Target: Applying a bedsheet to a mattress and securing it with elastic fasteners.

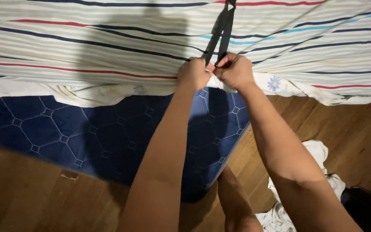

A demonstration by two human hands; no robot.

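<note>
2 hands meet at the mattress corner: left hand and right hand both clamped on the striped sheet edge, where a black strap runs up and away from them.

Single head-worn view, looking steeply down along both forearms from close above. Faces the mattress corner, with the fingers of left hand and right hand just above centre. Beyond the fingers, striped sheet across the top; below them, wooden floor along the bottom edge. No second view to overlap.
</note>
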